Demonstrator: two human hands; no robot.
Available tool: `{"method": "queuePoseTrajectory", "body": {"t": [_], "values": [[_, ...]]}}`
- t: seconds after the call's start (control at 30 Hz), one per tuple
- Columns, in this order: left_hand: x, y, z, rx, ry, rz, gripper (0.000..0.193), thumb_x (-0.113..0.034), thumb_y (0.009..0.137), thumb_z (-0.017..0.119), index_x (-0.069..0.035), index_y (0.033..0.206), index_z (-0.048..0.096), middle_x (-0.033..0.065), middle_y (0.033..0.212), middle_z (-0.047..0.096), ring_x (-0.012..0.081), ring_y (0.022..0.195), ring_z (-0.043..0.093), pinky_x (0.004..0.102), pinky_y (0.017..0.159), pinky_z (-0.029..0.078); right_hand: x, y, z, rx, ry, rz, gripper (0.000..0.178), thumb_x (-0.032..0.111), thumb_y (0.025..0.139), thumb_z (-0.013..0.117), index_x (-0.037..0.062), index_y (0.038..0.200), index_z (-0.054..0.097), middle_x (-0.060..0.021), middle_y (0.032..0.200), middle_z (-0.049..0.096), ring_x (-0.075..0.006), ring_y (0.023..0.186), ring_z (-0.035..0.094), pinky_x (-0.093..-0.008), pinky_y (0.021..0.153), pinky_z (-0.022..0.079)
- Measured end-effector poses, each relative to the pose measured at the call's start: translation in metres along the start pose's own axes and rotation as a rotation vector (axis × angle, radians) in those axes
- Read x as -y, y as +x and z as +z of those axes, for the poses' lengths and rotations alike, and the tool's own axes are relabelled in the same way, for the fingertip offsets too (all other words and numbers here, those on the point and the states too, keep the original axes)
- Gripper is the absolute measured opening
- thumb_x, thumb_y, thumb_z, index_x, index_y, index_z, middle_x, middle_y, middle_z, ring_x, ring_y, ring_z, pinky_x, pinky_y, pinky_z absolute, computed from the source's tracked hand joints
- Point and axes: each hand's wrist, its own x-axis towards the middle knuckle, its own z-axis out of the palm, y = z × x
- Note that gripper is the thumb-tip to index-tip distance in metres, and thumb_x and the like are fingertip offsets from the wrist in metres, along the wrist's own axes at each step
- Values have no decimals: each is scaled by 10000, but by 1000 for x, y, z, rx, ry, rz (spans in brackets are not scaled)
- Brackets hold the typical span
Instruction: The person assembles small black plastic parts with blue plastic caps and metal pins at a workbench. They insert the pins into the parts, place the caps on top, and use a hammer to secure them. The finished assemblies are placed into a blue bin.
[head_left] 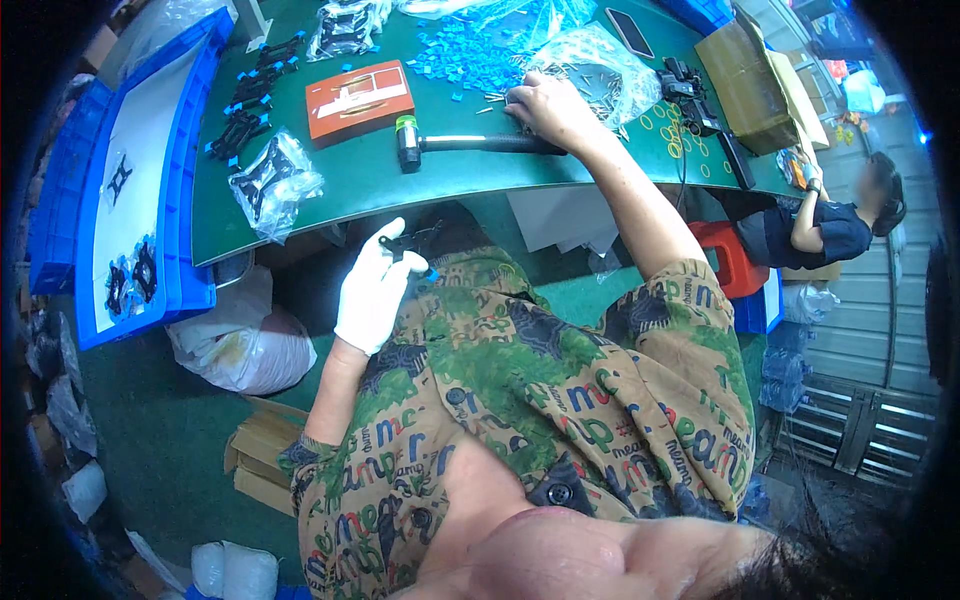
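My left hand (372, 297), in a white glove, is in front of the table edge. Its thumb and fingers pinch a black X-shaped bracket (428, 240) with a blue bit on it, partly lost against the dark cloth behind. My bare right hand (553, 112) reaches over the table, fingers bent down at the edge of a pile of small metal pins (597, 92) on a clear plastic bag (630, 68). What its fingertips hold, if anything, is hidden. Just below that hand lies a hammer (480, 144) with a black handle and a black-and-green head.
Blue clips (465, 58) are heaped at the back. An orange box (358, 102), bagged black brackets (275, 185) and yellow rings (672, 130) lie on the green table (330, 192). Left stands a blue tray (175, 200); right, a cardboard box (748, 85) and another person (825, 225).
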Motion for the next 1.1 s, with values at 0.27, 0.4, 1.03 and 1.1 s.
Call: {"method": "queuePoseTrajectory", "body": {"t": [0.27, 0.4, 1.03, 1.1], "values": [[5, 3, 4, -29, -135, -12, 415, -117, 982, 579, 13, 1374, 548, 3, 984, 715, 50, 805, 579, 213, 772, 472, -11, -2, 5, -250, 234, -72, 184, 197, 925, 652, 86, 1052, 726, -130, 946, 672, -327, 892, 677, -439, 803, 551], [9, 4, 6, -11, -185, 51, 323, -119, 997, 571, 20, 1283, 625, 23, 949, 698, 74, 844, 612, 228, 790, 484, -11, -3, 0, -358, 465, -7, 236, 170, 957, 642, 77, 1168, 693, -106, 1026, 725, -244, 941, 708, -359, 840, 556], [-34, 13, -7, 351, -643, -240, 347, -237, 1000, 573, 26, 1186, 702, -19, 801, 629, 60, 700, 542, 206, 654, 406, 163, -30, -45, 261, 1813, -317, 289, 129, 1006, 625, 14, 1267, 585, -100, 994, 720, -194, 989, 693, -352, 898, 558], [-34, 12, -8, 368, -652, -235, 346, -239, 1003, 568, 24, 1183, 703, -15, 802, 632, 61, 686, 541, 207, 642, 406, 162, -31, -45, 243, 1712, -369, 293, 132, 1006, 628, -9, 1261, 600, -93, 1012, 717, -160, 989, 688, -321, 897, 554]]}}
